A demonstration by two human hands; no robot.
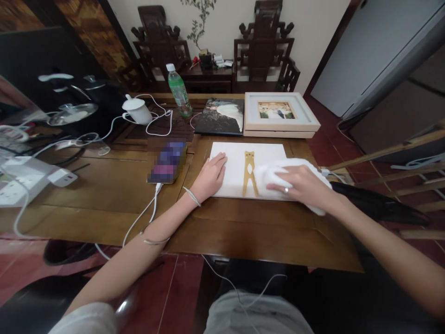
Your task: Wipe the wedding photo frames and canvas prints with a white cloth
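A white board (239,162) with a tan cat figure (249,174) lies flat on the wooden table (114,185). My left hand (210,176) rests palm down on the board's left edge, fingers flat and together. My right hand (301,185) presses a white cloth (274,174) onto the board's right side, fingers curled over it. The cloth covers the board's right corner.
Behind the board lie a framed picture (280,111) and a dark photo print (222,116). A green bottle (179,90), a white cup (136,110), a phone (167,162) on a cable and a power strip (21,178) stand left. Carved chairs (264,51) line the wall.
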